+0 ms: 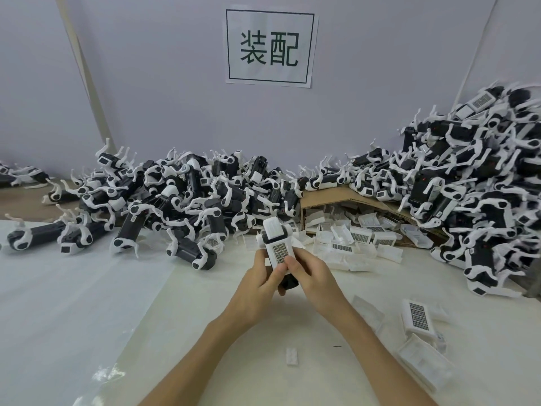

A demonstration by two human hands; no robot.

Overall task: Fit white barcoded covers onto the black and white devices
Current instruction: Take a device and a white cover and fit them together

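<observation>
I hold one black and white device (275, 238) upright over the middle of the table. A white barcoded cover (280, 252) lies against its front face. My left hand (259, 284) grips the device from the left and below, thumb on the cover's lower edge. My right hand (311, 273) grips it from the right, thumb pressing the cover's bottom. The device's black lower end (289, 284) shows between my palms. Loose barcoded covers (361, 237) spill from a cardboard box (328, 199) just behind my hands.
Big piles of black and white devices stand at the back left (181, 194) and right (474, 186). More covers (417, 316) lie at the near right. A small white part (292, 356) lies on the table in front of me. A paper sign (269, 48) hangs on the wall.
</observation>
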